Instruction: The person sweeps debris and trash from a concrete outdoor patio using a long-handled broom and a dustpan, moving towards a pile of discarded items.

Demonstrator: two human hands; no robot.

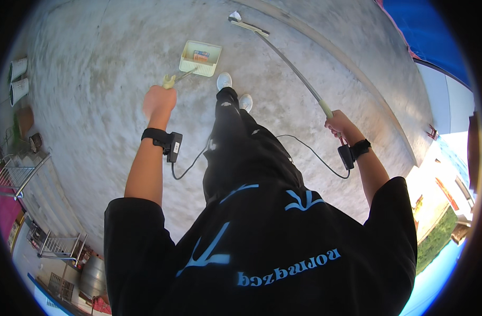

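Note:
My left hand (160, 102) is closed around the upper handle of a long-handled dustpan (214, 51). The pale yellow-green pan, with a row of comb teeth, stands on the concrete floor ahead of my shoes, a blue and orange packet (201, 55) lying in it. My right hand (338, 123) grips the pale end of a broom's metal pole (296, 68). The broom head (250, 27) is farther out on the floor, right of the dustpan and apart from it. At its far left end is a small white scrap (235, 16), whose material I cannot tell.
White planters (19, 87) stand at the far left, near steps with metal railings (33, 177). A raised seam or low edge (355, 75) curves across the concrete at right. Blue sheeting (426, 31) is at the upper right. Cables hang from both wrist devices.

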